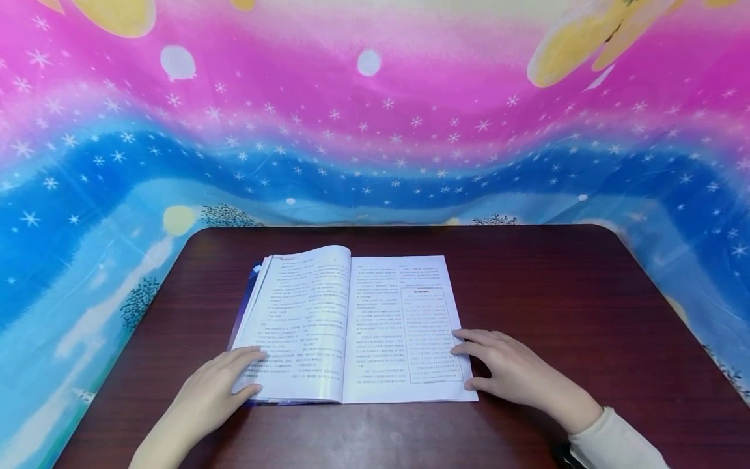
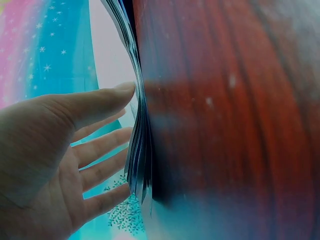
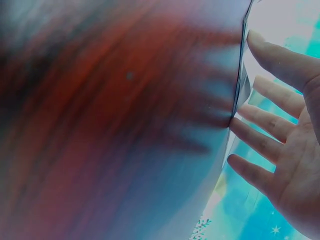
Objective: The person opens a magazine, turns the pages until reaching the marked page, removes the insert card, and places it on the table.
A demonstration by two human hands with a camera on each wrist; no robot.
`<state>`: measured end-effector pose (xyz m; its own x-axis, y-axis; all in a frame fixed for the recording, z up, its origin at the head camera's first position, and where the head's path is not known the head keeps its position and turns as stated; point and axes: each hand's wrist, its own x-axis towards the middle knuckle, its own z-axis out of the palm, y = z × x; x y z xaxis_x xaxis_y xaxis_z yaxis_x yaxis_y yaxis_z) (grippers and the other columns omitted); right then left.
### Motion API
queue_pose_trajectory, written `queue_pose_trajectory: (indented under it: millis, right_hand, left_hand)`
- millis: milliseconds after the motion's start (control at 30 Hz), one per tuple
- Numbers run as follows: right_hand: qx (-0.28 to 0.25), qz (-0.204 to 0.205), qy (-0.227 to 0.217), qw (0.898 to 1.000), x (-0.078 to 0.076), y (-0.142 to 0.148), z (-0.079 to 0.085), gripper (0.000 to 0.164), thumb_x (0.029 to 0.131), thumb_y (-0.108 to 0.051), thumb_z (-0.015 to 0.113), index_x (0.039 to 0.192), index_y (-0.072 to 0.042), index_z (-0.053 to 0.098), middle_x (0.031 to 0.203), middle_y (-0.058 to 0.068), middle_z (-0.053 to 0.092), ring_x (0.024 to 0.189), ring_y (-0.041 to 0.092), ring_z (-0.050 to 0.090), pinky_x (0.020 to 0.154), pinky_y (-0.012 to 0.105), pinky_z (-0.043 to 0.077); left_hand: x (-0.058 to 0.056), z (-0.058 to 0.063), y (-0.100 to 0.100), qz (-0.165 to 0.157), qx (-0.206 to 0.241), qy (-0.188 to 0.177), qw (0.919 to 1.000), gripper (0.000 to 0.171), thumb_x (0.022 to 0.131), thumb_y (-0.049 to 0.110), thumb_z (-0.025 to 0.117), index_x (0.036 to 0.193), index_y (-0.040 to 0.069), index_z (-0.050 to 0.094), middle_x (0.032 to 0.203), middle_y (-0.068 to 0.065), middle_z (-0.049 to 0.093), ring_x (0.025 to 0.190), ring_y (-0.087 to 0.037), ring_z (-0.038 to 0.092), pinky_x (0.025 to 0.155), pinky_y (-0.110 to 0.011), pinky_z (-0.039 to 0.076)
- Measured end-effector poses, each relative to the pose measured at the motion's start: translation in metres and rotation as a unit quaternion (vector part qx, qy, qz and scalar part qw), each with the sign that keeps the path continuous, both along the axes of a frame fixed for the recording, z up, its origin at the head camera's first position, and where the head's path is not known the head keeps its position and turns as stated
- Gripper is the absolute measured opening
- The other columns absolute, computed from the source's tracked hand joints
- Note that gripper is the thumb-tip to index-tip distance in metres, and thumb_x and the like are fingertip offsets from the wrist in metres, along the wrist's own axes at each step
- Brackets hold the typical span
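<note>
An open magazine lies on the dark wooden table, with printed text on both pages. Its left page bulges upward near the spine, and a bordered text box fills part of the right page. My left hand rests on the lower left edge, fingers and thumb extended over the page. In the left wrist view that hand touches the stacked page edges. On the other side my right hand touches the lower right edge with spread fingers. The right wrist view shows this hand with thumb and fingertips against the thin edge.
The reddish-brown table has rounded far corners and extends around the magazine. Behind and beside it hangs a pink and blue cloth patterned with snowflakes. A light sleeve covers the right forearm.
</note>
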<state>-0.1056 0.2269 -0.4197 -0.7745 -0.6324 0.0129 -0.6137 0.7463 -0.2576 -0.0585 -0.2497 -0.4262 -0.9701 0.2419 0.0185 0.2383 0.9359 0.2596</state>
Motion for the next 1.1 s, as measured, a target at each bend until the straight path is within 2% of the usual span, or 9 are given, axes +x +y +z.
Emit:
queue_pose_trajectory:
  millis: [267,467,733,1100]
  right_hand:
    - [0.001,-0.003,0.004,1.000,-0.002,-0.003,0.002,0.048,0.078,-0.029,0.085,0.120,-0.011,0.070,0.136,0.010,0.058,0.122,0.030,0.057,0.099,0.054,0.045]
    - [-0.006,-0.004,0.005,1.000,-0.005,-0.005,0.004,0.051,0.078,-0.028,0.085,0.122,-0.010,0.069,0.131,0.010,0.062,0.120,0.029,0.058,0.100,0.054,0.045]
    - [-0.021,-0.009,0.010,1.000,-0.009,-0.008,0.004,0.053,0.077,-0.031,0.086,0.123,-0.012,0.068,0.132,0.008,0.061,0.126,0.030,0.053,0.104,0.055,0.041]
    - [-0.069,-0.010,0.050,0.996,-0.016,-0.014,0.009,0.050,0.078,-0.031,0.086,0.121,-0.013,0.070,0.135,0.006,0.060,0.132,0.028,0.048,0.108,0.054,0.037]
  left_hand:
    - [-0.001,-0.001,0.001,0.002,-0.010,0.004,0.9999,0.049,0.078,0.022,0.085,0.123,0.010,0.068,0.129,-0.012,0.062,0.119,-0.037,0.058,0.096,-0.059,0.045]
    - [-0.001,-0.001,0.002,0.005,-0.011,-0.008,0.9999,0.048,0.079,0.023,0.084,0.123,0.010,0.068,0.130,-0.012,0.062,0.120,-0.037,0.057,0.096,-0.059,0.045]
    - [0.000,-0.001,0.004,0.007,-0.020,-0.018,0.9996,0.049,0.080,0.024,0.084,0.124,0.009,0.068,0.132,-0.011,0.060,0.121,-0.037,0.056,0.096,-0.060,0.045]
    - [0.001,-0.001,0.006,0.006,-0.025,-0.008,0.9996,0.048,0.080,0.022,0.084,0.123,0.008,0.068,0.132,-0.012,0.060,0.121,-0.037,0.057,0.095,-0.060,0.045]
